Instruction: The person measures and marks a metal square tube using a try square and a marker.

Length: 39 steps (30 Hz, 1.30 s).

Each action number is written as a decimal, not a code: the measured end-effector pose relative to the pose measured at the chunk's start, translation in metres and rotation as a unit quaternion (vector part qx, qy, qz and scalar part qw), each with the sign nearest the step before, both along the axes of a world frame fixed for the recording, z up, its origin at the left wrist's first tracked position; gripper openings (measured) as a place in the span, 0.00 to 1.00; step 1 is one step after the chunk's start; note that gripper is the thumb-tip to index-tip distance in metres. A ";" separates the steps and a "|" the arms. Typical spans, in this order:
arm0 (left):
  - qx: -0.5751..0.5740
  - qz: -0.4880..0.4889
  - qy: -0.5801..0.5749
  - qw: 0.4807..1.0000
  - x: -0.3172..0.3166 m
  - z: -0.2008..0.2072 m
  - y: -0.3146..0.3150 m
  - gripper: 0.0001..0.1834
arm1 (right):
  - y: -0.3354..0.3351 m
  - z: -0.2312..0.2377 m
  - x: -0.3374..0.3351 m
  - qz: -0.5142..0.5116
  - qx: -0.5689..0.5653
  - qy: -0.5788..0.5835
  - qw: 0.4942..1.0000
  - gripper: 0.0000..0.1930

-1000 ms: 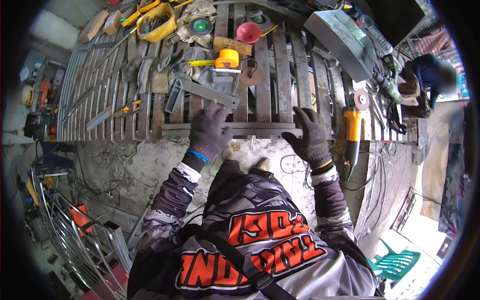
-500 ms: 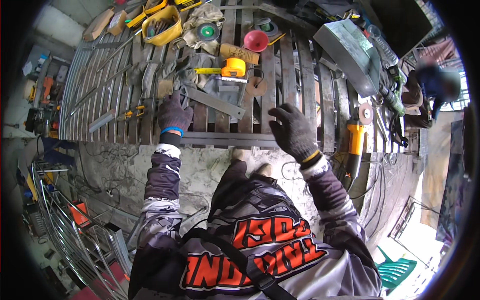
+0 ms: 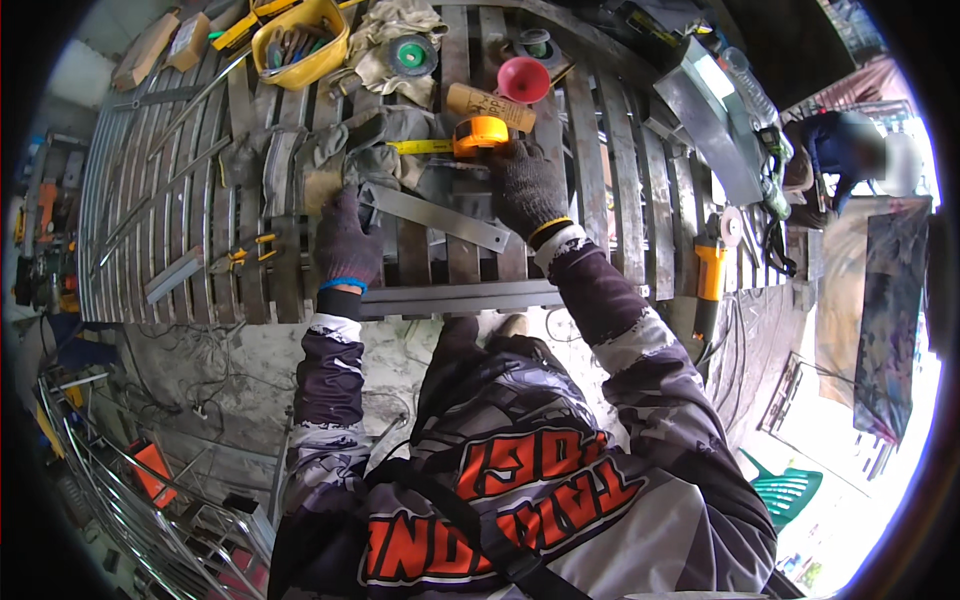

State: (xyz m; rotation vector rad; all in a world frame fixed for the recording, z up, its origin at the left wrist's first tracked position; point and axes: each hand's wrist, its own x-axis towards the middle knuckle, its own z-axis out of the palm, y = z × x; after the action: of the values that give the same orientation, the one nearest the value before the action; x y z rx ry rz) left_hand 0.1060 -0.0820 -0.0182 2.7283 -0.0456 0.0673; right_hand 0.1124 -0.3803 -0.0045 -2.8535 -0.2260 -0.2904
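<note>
My left hand (image 3: 347,240), in a dark knit glove, is at the left end of a flat grey metal bar (image 3: 440,217) on the slatted bench. The bar's end lies between its thumb and fingers. My right hand (image 3: 530,187), also gloved, reaches over the bench with bent fingers. Its tips come up against the near right side of an orange tape measure (image 3: 480,135), whose yellow blade (image 3: 420,147) sticks out to the left. Part of those fingertips is hidden, so the grip is unclear. A brown cardboard-like roll (image 3: 490,105) and a red bowl (image 3: 524,79) lie just beyond.
Yellow-handled pliers (image 3: 245,253) lie left. A yellow tub of tools (image 3: 300,45) and grinding discs (image 3: 411,55) stand far back. At right are an angle grinder (image 3: 711,270) and a sheet-metal box (image 3: 705,130). Another person (image 3: 845,150) is beyond the bench's right end.
My right hand has moved forward and left, from over the bench's near edge to the tape measure. My left hand stays by the bar. The view has shifted slightly.
</note>
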 end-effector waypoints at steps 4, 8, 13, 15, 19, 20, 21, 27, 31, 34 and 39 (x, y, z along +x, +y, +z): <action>-0.091 -0.026 0.030 0.995 0.012 -0.010 0.017 0.31 | 0.001 0.002 0.012 -0.004 0.014 0.028 1.000 0.20; -0.161 -0.051 -0.044 0.985 0.012 -0.004 0.019 0.30 | -0.015 0.008 0.005 -0.054 -0.029 0.013 0.998 0.13; -0.272 -0.067 -0.012 0.960 -0.007 0.056 0.020 0.32 | -0.088 0.077 -0.075 -0.081 0.148 0.035 0.985 0.07; -0.323 -0.088 0.075 0.939 -0.021 0.079 -0.004 0.32 | -0.118 0.090 -0.126 -0.139 0.247 0.063 0.957 0.08; -0.435 -0.189 0.139 0.869 -0.049 0.071 -0.069 0.26 | -0.144 0.089 -0.230 -0.188 0.411 0.089 0.888 0.08; -0.461 -0.201 0.127 0.855 -0.054 0.039 -0.077 0.25 | -0.138 0.089 -0.249 -0.201 0.461 0.103 0.858 0.09; -0.621 -0.118 0.287 0.720 -0.063 0.050 -0.099 0.25 | -0.134 0.087 -0.268 -0.222 0.534 0.145 0.803 0.11; -0.373 -0.364 0.245 0.818 -0.113 0.058 -0.184 0.16 | -0.111 0.074 -0.302 -0.145 0.526 0.138 0.826 0.15; -0.425 -0.350 0.306 0.776 -0.146 0.064 -0.211 0.14 | -0.119 0.076 -0.319 -0.154 0.542 0.133 0.815 0.14; -0.422 -0.332 0.291 0.792 -0.164 0.068 -0.219 0.12 | -0.130 0.063 -0.330 -0.177 0.686 0.185 0.681 0.11; -0.347 -0.354 0.101 0.863 -0.193 0.083 -0.225 0.14 | -0.154 0.028 -0.327 0.005 0.432 -0.063 0.900 0.15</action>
State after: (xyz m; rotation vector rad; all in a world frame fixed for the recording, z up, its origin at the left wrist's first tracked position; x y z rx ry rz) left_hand -0.0874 -0.3066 0.0645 1.8412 -0.7916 -0.3453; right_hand -0.2146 -0.5346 0.0238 -1.9525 -0.0950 -0.4394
